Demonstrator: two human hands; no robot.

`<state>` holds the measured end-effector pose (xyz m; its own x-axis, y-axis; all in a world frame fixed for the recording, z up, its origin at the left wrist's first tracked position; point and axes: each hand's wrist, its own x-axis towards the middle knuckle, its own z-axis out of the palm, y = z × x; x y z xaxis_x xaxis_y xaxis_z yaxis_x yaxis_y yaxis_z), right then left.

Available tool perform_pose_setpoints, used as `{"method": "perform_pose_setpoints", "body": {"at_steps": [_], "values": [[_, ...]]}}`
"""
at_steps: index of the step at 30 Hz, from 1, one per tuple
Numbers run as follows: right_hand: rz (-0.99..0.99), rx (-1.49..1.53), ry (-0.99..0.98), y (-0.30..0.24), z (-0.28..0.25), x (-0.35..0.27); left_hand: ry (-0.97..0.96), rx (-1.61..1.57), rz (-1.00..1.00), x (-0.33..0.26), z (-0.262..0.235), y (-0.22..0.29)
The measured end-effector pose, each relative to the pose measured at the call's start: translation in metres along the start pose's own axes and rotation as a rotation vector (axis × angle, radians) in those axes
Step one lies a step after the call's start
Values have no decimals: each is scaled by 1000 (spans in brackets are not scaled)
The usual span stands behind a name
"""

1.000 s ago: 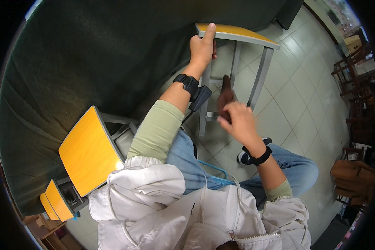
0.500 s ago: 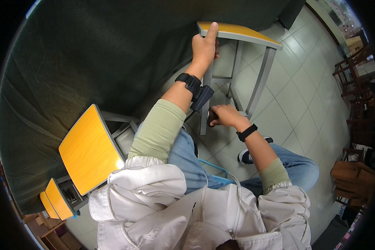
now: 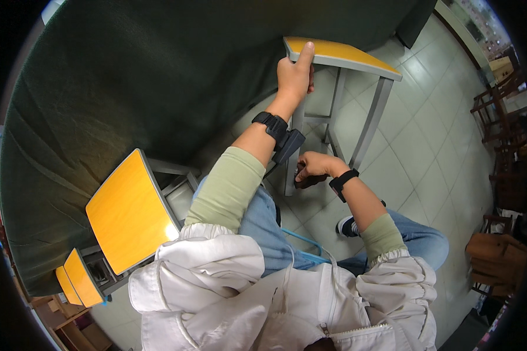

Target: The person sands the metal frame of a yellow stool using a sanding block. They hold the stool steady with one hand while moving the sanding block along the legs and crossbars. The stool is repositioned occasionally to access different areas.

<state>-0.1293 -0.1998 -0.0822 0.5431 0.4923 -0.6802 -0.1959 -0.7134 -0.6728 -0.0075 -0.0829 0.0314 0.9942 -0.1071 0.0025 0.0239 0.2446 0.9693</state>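
Yellow-topped stool (image 3: 345, 54) stands on tiled floor (image 3: 416, 146), in front of the knees. Left hand (image 3: 294, 77) grips its near corner, fingers wrapped, thumb on top. Right hand (image 3: 313, 167) clenched around a dark cloth (image 3: 307, 181), against the grey leg (image 3: 291, 158).

Dark object (image 3: 308, 181) in right hand (image 3: 314, 166): mostly covered by the curled fingers (image 3: 303, 169); kind not determinable.
Stool (image 3: 341, 54), yellow seat on grey legs: near corner covered by left hand (image 3: 293, 79); one leg partly behind the left forearm and a black wrist device (image 3: 273, 126).
Shoe (image 3: 346, 225): partly behind the right forearm.
Second yellow stool (image 3: 129, 210): frame largely hidden beneath its seat.
Small yellow seats (image 3: 76, 281): cut off by the dark lens rim.
Brown chairs (image 3: 498, 257) at right edge: distorted, partly cut off.
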Motion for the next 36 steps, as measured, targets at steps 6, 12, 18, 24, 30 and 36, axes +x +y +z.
{"method": "perform_pose_setpoints", "body": {"at_steps": [6, 12, 18, 24, 30, 36], "values": [[-300, -247, 241, 37, 9, -9, -6, -45, 15, -2, 0, -1], [-246, -499, 420, 49, 3, -45, 50, -67, 0, -3, 5, 0], [-81, -535, 272, 9, 9, -28, 130, -53, -34, -2, 9, -1], [119, -378, 70, -16, -2, -28, 113, -25, 2, -1, 9, -3], [140, -230, -166, -13, -2, -3, 79, -110, -16, -9, 4, -2], [22, -537, 88, 0, 16, -9, 16, -89, -15, -9, 4, -1]]}}
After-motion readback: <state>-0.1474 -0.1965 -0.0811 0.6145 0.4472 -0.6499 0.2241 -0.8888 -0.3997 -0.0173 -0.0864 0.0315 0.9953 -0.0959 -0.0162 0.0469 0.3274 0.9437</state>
